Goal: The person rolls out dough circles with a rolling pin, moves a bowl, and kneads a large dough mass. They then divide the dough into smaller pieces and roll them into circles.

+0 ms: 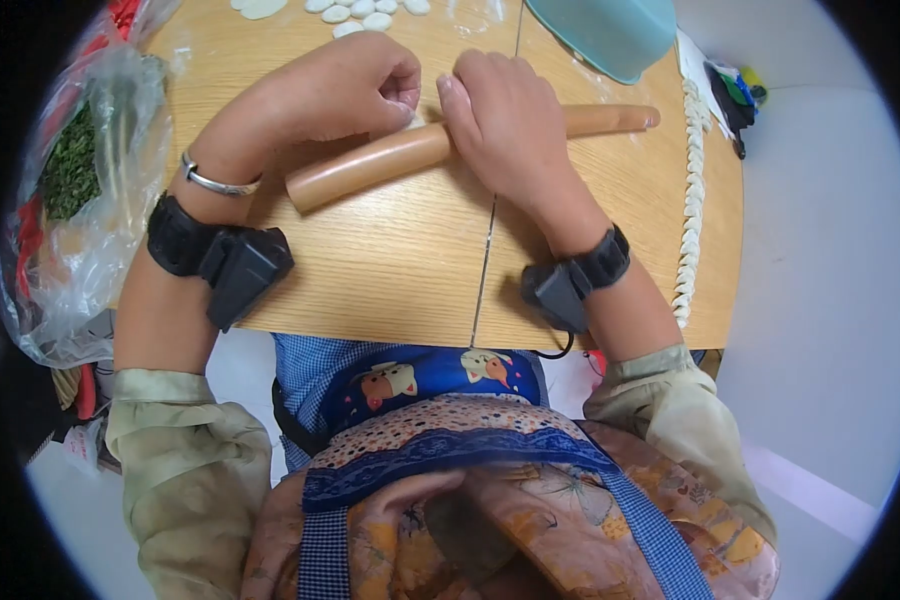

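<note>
A wooden rolling pin (375, 168) lies slantwise on the wooden table, its left end nearer my body. My right hand (508, 125) rests over its middle, fingers together and curled around it. Just behind the pin's left half is my left hand (355, 88), its fingers bent inward in a pinch. A small pale bit of dough (416, 121) shows by its fingertips, partly hidden by the hand and the pin. Several small flattened dough pieces (348, 12) lie beyond my left hand.
A light blue bowl (615, 35) is at the back right. Folded white dough pieces (690, 210) line the table's right edge. Clear plastic bags (80, 270) and chopped greens (70, 165) are at the left. A larger flat dough piece (260, 8) lies at the back.
</note>
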A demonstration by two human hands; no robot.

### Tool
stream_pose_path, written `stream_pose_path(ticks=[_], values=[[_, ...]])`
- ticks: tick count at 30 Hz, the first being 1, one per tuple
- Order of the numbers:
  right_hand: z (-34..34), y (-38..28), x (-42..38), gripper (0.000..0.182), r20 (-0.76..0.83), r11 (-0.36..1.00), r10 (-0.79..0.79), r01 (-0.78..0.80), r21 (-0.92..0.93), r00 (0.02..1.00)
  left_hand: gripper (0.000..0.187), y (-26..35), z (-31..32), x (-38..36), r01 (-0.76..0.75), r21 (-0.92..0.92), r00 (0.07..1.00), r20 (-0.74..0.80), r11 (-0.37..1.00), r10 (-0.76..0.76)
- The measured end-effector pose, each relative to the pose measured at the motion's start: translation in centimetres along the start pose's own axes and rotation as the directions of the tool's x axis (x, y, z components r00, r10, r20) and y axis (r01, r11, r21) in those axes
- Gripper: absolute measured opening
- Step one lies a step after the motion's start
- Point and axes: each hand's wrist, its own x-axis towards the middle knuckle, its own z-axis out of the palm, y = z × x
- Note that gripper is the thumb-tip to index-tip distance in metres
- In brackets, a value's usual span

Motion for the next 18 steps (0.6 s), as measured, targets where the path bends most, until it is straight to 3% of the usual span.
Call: stream_pose_path(ticks=[10, 12, 18], values=[[-2.4, -1.0, -3.5, 0.023, 0.074, 0.999, -0.037, 0.035, 0.032, 0.997, 0.014, -0.2, -0.1, -0.5, -0.006, -0.084, 1.000, 0.007, 0.996, 0.007], [-1.5, -0.6, -2.4, 0.023, 0.059, 0.999, -0.054, 0.053, 0.012, 0.997, 0.018, 0.1, -0.1, -0.5, 0.108, -0.170, 0.994, 0.024, 0.979, -0.106], [0.7, 0.4, 1.5, 0.021, -0.002, 0.996, -0.079, 0.079, -0.037, 0.997, 0.027, 0.3, -0.6, -0.1, 0.175, -0.169, 0.984, 0.072, 0.970, -0.165]])
